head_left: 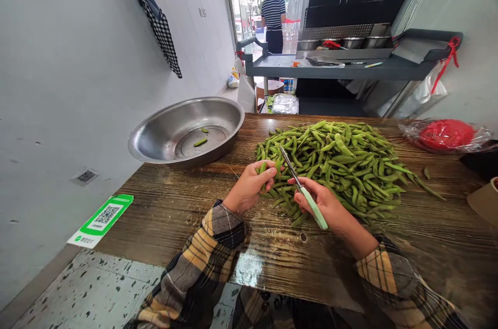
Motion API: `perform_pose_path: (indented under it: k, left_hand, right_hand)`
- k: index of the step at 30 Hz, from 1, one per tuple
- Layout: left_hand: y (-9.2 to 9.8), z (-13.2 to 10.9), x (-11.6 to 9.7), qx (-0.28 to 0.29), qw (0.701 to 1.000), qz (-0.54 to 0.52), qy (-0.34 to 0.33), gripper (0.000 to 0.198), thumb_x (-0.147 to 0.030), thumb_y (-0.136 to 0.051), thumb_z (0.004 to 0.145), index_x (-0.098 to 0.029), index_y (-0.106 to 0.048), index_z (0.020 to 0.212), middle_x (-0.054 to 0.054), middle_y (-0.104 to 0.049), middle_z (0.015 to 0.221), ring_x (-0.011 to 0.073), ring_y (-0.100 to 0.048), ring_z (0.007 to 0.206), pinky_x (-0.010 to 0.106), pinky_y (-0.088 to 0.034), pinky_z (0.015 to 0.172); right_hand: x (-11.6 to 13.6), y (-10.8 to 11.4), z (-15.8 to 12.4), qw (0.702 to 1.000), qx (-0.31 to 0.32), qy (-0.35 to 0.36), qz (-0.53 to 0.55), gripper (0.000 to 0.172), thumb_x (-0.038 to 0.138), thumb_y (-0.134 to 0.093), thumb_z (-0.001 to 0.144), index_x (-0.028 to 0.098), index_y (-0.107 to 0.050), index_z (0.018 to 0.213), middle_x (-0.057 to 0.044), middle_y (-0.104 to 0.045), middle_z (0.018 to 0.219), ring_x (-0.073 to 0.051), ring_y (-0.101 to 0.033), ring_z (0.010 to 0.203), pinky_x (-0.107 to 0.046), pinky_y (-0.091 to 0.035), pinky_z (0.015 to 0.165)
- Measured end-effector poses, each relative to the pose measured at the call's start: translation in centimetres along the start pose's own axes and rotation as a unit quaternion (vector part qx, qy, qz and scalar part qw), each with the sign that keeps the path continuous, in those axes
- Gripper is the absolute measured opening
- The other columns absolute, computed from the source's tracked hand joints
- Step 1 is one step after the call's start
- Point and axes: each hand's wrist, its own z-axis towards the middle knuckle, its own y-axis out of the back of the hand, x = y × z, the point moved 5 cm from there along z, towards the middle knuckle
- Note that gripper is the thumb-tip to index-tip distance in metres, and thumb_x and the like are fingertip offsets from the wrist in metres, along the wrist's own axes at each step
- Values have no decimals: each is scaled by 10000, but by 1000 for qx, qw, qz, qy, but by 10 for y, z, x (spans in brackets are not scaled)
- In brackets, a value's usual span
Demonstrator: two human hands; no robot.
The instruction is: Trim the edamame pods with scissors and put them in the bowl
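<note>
A big heap of green bean pods (342, 163) covers the middle of a dark wooden table (175, 209). My left hand (249, 186) is closed around a green pod (263, 168) at the heap's near left edge. My right hand (324, 204) grips scissors with a pale green handle (307, 196); the blades point up and left towards the held pod. To the left on the table stands a wide steel basin (187, 132) holding two cut pods.
A red item in a clear plastic bag (445, 134) lies at the far right. A brown cup rim (484, 199) shows at the right edge. Behind the table are a grey counter with steel pans (342, 43) and a person in a striped top (273, 17).
</note>
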Motion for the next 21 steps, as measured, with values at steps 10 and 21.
perform_pose_path:
  k: [10, 21]
  left_hand:
    - [-4, 0, -6, -19, 999, 8, -25, 313, -347, -760, 698, -151, -565, 845, 2, -656, 674, 15, -382, 386, 151, -249, 379]
    - [-9, -2, -4, -19, 993, 111, -28, 262, -371, -698, 748, -139, -585, 792, -6, -634, 634, 25, -383, 366, 163, -280, 362]
  right_hand:
    - [-4, 1, -1, 996, -5, 33, -79, 453, 424, -632, 822, 172, -597, 1197, -30, -622, 868, -154, -534, 728, -272, -454, 673]
    - [0, 0, -3, 984, -23, 42, -170, 548, 404, -682, 770, 176, -578, 1257, -65, -679, 936, -219, -615, 826, -336, -477, 773]
